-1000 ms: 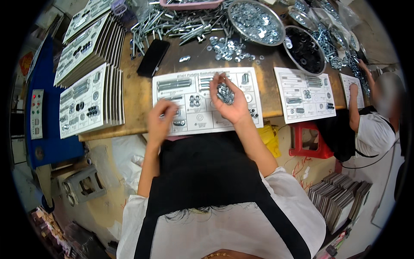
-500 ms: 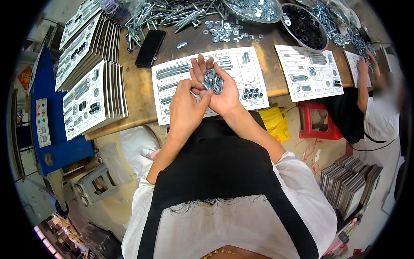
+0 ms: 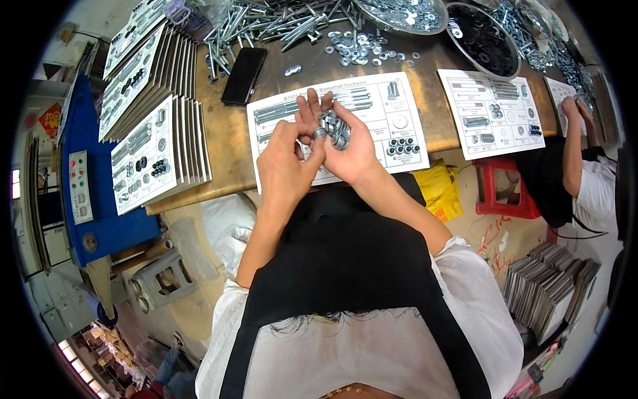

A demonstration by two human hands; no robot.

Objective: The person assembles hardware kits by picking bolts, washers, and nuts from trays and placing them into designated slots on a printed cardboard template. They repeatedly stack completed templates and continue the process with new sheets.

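Over a white printed hardware card (image 3: 412,110), my right hand (image 3: 355,153) is cupped palm up around a heap of shiny metal washers (image 3: 337,131). My left hand (image 3: 287,158) meets it from the left. Its thumb and forefinger pinch one silver washer (image 3: 319,133) at the heap's edge. The card lies on the worn wooden table (image 3: 226,143), partly covered by both hands; its pictures show bolts, washers and black-and-white nuts. More loose washers (image 3: 359,48) are spread just beyond the card.
A black phone (image 3: 244,75) lies left of the card, beside stacked hardware cards (image 3: 149,146). Long bolts (image 3: 286,23) pile up at the back, near a bowl of washers (image 3: 405,13) and a bowl of black parts (image 3: 484,40). Another card (image 3: 492,110) lies right; a co-worker's hands (image 3: 577,110) work farther right.
The view has shifted slightly, so the table and things appear farther right. My left thumb and forefinger now hold a washer at the edge of the heap, which stays in my right palm.
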